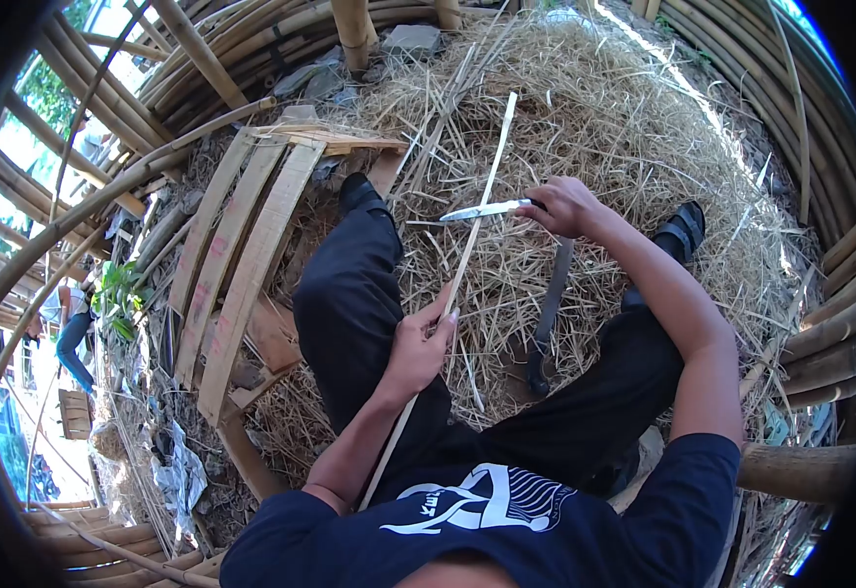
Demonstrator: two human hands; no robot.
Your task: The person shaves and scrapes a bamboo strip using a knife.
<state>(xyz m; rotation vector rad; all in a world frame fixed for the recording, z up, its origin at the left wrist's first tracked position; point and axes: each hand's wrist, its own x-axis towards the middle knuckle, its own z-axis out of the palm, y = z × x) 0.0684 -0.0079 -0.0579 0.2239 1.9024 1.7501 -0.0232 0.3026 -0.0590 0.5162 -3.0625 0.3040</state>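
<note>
My left hand (421, 345) is closed round a long, thin, pale bamboo strip (477, 221), which slants from beside my left hip up and away over the ground. In my right hand (563, 208) is a knife (485, 210), gripped by its dark handle. Its bright blade points left and crosses the strip above my left hand, touching or just over it; I cannot tell which. Between my legs a machete (552, 312) with a long grey blade and dark handle lies on the shavings.
Bamboo shavings (624, 108) cover the ground ahead. A slatted wooden crate (251, 265) stands by my left leg. Bamboo pole walls (820, 348) curve round the right and back. Stones (413, 39) lie at the far edge. Another person (75, 333) is beyond the left poles.
</note>
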